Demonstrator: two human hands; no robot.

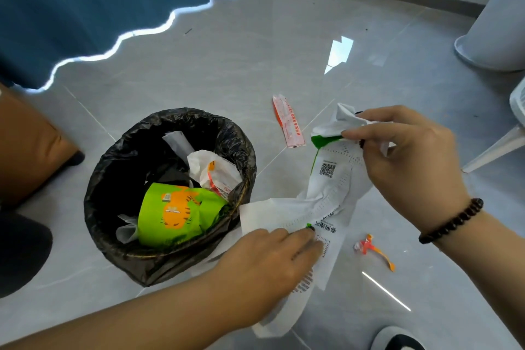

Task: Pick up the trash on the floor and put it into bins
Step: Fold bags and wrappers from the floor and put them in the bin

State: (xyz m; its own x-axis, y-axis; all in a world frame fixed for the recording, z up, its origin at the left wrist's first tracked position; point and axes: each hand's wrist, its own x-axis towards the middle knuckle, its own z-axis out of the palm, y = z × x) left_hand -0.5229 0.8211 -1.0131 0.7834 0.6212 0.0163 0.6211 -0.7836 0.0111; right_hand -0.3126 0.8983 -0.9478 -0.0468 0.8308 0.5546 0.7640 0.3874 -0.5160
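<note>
Nearest: L hand (270, 258), just right of the bin's near rim. Its fingers (308, 239) lie flat and fairly straight on the lower-mid part of the long white receipt (329, 196), pressing/steadying it; whether the thumb pinches under the paper, can't tell.

The receipt is the thing in hand. Long axis runs from near-centre (its tail hangs below the L forearm) up and right to the R hand, w/ one flap bent left so it touches or overlaps the bin rim. QR code and green print show on the upper stretch.

R hand (403, 162), w/ a bead bracelet (451, 221) at the wrist, is farther and higher. Its fingers are curled, pinching the crumpled top end of the receipt.

Bin (170, 196), black-bagged, sits left of both hands, mouth open. A green-orange wrapper (176, 213) and white papers are inside.

Judgement: the move turns on bin being left of the paper; the L hand is nearer the mouth, so prob. bunch the strip and sweep left. Risk: the tail trails outside the rim.

Still on the floor (227, 65): small orange-red scrap (375, 250) right of the receipt, near; red-white sachet (288, 122) beyond the bin, farther.
</note>
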